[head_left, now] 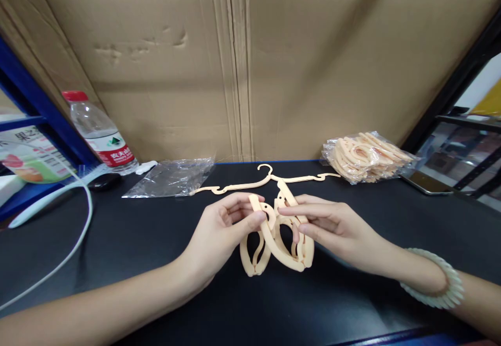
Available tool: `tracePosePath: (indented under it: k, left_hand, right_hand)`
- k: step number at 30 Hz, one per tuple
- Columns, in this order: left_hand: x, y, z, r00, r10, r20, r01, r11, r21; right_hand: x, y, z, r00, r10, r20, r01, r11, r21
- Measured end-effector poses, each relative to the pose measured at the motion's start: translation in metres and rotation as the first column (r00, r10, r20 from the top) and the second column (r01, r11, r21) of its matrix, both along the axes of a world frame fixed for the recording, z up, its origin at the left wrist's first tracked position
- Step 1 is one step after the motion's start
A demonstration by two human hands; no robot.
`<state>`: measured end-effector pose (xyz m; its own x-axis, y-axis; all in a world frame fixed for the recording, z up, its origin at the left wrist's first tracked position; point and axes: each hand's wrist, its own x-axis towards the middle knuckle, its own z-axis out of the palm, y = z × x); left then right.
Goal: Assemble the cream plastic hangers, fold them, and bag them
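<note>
In front of me a cream folding clothes hanger (pixel 278 249) is held up between both hands, its jointed arms bent into loops. My left hand (pixel 230 221) pinches one strip of it between thumb and fingers. On the other side my right hand (pixel 329 223) grips another arm, thumb and forefinger pressed on it. Parts of the hanger are hidden behind the fingers. Just beyond, an unfolded cream hanger (pixel 250 183) lies spread on the table with its hook pointing away; the held one overlaps it in view.
A clear plastic bag of folded hangers (pixel 364 155) lies at the back right, beside a phone (pixel 426 183). An empty clear bag (pixel 168 176) and a red-capped water bottle (pixel 99 134) are back left. A white cable (pixel 84 231) curves along the left. Cardboard (pixel 156 64) walls the back.
</note>
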<state>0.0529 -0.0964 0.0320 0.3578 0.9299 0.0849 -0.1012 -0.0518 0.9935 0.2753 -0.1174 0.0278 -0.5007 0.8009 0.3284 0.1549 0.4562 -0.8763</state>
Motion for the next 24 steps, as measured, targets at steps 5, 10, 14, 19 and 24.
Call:
tracePosePath:
  k: [5, 10, 14, 19, 24]
  left_hand:
    - [0.004, -0.004, 0.003, 0.998, -0.027, -0.049, 0.032, 0.994, 0.103]
    - [0.004, -0.005, 0.002, 0.992, -0.015, -0.129, 0.031, 0.992, 0.122]
    - [0.006, -0.005, 0.003, 0.985, -0.056, -0.164, 0.074, 0.992, 0.104]
    - [-0.001, -0.001, 0.007, 0.979, -0.025, -0.205, 0.048, 0.993, 0.104]
    - [-0.015, 0.001, -0.001, 0.834, 0.067, -0.547, 0.196, 0.891, 0.409]
  right_hand:
    - [-0.003, -0.007, 0.002, 0.992, 0.074, -0.106, -0.090, 0.984, -0.153]
    - [-0.004, -0.015, 0.004, 0.986, 0.142, -0.089, -0.154, 0.976, -0.152]
    - [-0.006, -0.017, 0.004, 0.989, 0.140, -0.040, -0.144, 0.982, -0.125]
    - [0.001, -0.007, 0.008, 0.993, 0.070, -0.095, -0.082, 0.988, -0.133]
    - [0.031, 0.029, 0.006, 0.985, -0.171, 0.022, 0.173, 0.977, -0.126]
